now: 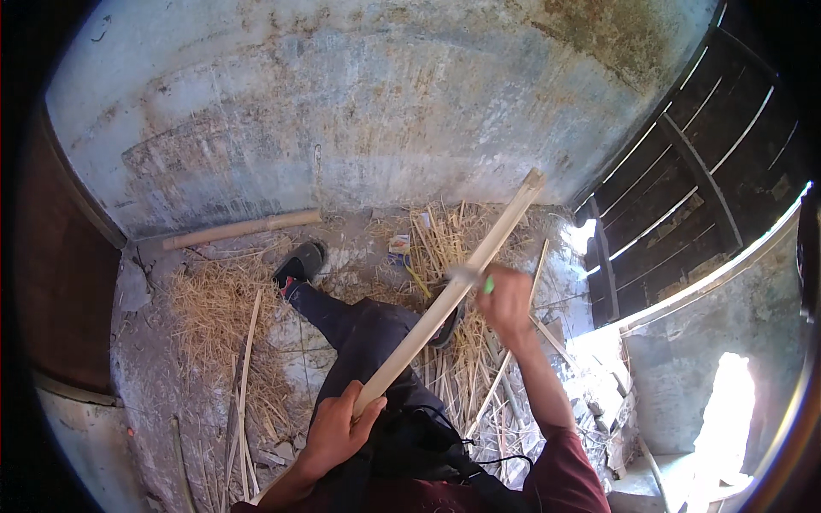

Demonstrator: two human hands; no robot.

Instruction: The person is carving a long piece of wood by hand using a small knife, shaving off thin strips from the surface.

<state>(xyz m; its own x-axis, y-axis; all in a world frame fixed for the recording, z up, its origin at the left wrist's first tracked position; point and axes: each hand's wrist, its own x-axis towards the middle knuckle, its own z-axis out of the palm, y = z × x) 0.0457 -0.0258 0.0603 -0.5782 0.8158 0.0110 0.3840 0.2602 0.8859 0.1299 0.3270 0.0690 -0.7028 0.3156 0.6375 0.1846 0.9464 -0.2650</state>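
Observation:
A long pale bamboo strip (428,321) slants up and away to the right across my lap, its far end in front of the wall. My left hand (340,427) is closed round its near end, with the thumb on the right edge. My right hand (505,301) is closed on a knife (463,274), of which a bit of green handle shows. The knife's blade is smeared by motion and lies across the strip around the middle. Whether it bites into the strip I cannot tell.
Shavings (218,312) are heaped at left, more split strips (440,244) beyond my legs. A bamboo pole (242,229) lies along the stained wall (342,120). My shoe (301,263) rests on the littered floor. A dark slatted panel (684,171) stands at right, with a small box (399,245) near the wall.

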